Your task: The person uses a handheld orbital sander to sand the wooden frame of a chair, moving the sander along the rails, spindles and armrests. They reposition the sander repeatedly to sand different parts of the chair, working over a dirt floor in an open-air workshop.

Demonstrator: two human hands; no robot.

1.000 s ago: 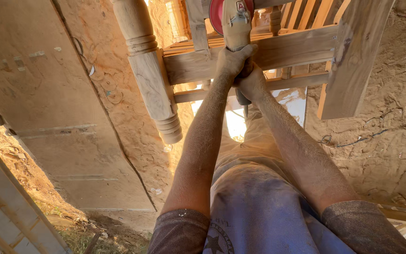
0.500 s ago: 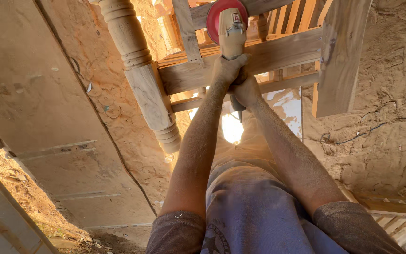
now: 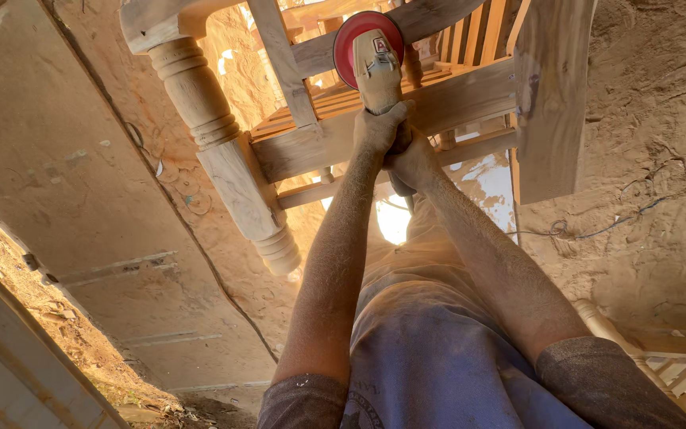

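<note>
**Sanding tool held out over the wooden chair frame**

A dusty grey hand sander with a round red disc (image 3: pixel 369 57) is held out in front of the body, toward twelve o'clock. Its long body runs from six o'clock up to twelve o'clock, and the red disc sits at the far end, away from the grip. The left hand (image 3: pixel 380 127) is wrapped tight around the middle of the tool. The right hand (image 3: pixel 413 161) is closed around the tail end, just below and touching the left hand. So the left hand is the nearer one to the disc.

The disc is seen right by the pale bare-wood chair frame (image 3: pixel 406 127), close to a slanted slat at eleven o'clock and a curved rail at one o'clock. Whether the disc touches the wood cannot be told.

A thick turned wooden leg (image 3: pixel 228 159) stands at nine o'clock of the hands, a little apart. A flat wide wooden leg (image 3: pixel 553 95) stands at three o'clock. The hands are kept between these two, so side room is small. A long cross rail passes under the hands. More open room is left back toward six o'clock, along the arms.

A thin dark cord (image 3: pixel 597 230) lies on the sandy ground (image 3: pixel 660 159) at four o'clock, well apart from the disc.
</note>
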